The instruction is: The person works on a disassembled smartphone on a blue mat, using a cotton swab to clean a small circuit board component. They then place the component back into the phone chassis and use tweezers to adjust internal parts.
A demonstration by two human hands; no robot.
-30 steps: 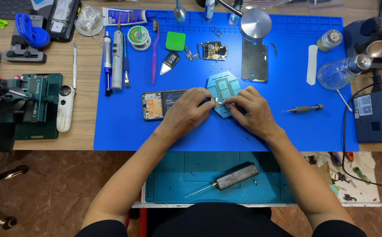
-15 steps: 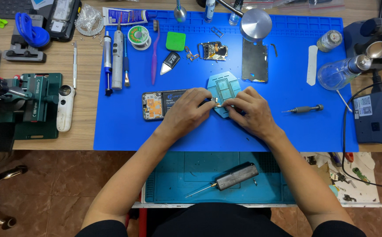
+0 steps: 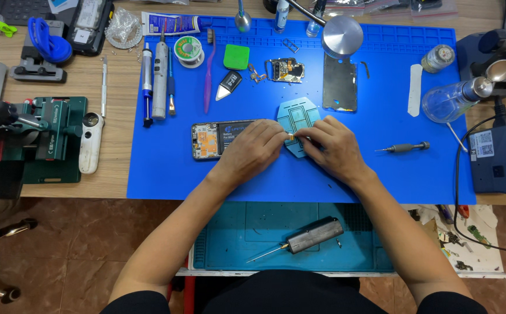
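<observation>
My left hand and my right hand meet fingertip to fingertip over a light-blue shield-shaped tray on the blue work mat. Together they pinch a tiny pale part between them. An opened phone with its battery showing lies flat just left of the tray; my left hand covers its right end. A small circuit board and a dark phone back panel lie further up the mat.
A grey precision screwdriver lies right of my right hand. Pens, a purple toothbrush, solder wire sit upper left. A green clamp fixture is at the left, a glass bottle and a soldering station at the right, a metal-handled tool on the teal lower tray.
Both hands stay over the tray; the fingertips have shifted only slightly around the small part. Nothing else moved.
</observation>
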